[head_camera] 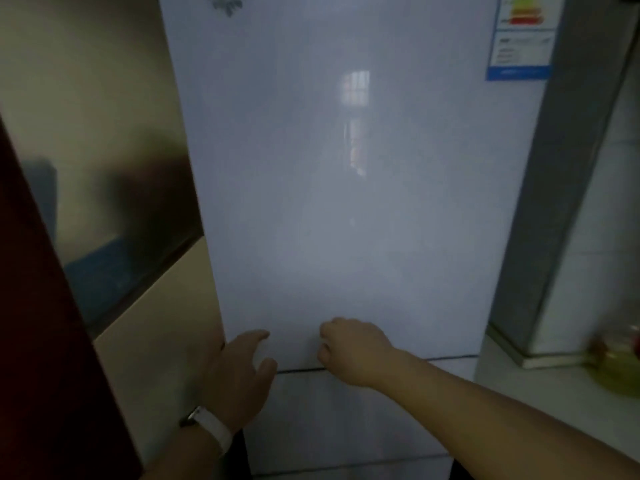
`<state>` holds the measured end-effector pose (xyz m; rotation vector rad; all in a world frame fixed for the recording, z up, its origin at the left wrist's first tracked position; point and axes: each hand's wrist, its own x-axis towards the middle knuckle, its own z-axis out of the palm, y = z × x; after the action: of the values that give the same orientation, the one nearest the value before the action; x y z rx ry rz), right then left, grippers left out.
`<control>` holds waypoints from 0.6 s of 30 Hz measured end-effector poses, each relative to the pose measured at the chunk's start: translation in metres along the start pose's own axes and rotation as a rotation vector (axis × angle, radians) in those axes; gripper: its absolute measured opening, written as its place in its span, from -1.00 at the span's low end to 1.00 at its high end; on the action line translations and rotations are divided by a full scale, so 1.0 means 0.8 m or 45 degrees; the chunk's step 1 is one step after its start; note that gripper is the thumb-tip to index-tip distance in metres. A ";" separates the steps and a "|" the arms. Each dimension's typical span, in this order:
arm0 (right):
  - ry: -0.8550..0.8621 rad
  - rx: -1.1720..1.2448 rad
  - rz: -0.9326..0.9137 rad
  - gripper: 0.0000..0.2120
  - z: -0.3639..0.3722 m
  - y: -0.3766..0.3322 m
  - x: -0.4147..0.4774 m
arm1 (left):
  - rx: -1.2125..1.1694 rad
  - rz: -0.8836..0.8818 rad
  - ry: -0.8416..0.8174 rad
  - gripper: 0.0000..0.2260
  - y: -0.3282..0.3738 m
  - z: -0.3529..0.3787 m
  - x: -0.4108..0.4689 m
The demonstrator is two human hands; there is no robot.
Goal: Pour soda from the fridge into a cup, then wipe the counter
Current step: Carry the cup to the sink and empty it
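Observation:
A tall white fridge [346, 185] fills the middle of the view, its upper door closed and glossy. My left hand [239, 372] is at the door's lower left corner, fingers apart, thumb near the seam between upper and lower doors. My right hand [349, 348] rests on the bottom edge of the upper door, its fingers curled against the panel just above the seam [446, 357]. Neither hand holds any object. No soda or cup is in sight.
A dark red panel [38, 306] stands at the far left, with a beige wall and a shiny metal surface [104, 150] beside it. To the right a white counter [540, 379] carries a blurred yellow-green bottle [620, 362]. An energy label [523, 36] sits on the fridge's top right.

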<state>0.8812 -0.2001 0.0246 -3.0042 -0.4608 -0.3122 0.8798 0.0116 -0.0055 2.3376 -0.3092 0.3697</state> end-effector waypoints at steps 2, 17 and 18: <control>-0.104 0.082 0.153 -0.68 0.005 0.000 -0.038 | 0.186 0.089 -0.136 -0.55 -0.004 0.007 -0.028; -0.075 0.136 0.770 -0.68 0.004 -0.019 -0.354 | 0.210 0.728 -0.741 -0.35 0.064 0.100 -0.181; -0.093 0.134 0.826 -0.68 -0.001 -0.020 -0.375 | 0.165 0.763 -0.768 -0.38 0.073 0.107 -0.189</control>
<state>0.5962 -0.2712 -0.0375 -2.8616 0.4786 -0.1163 0.7349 -0.0727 -0.0805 2.3972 -1.3202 -0.0581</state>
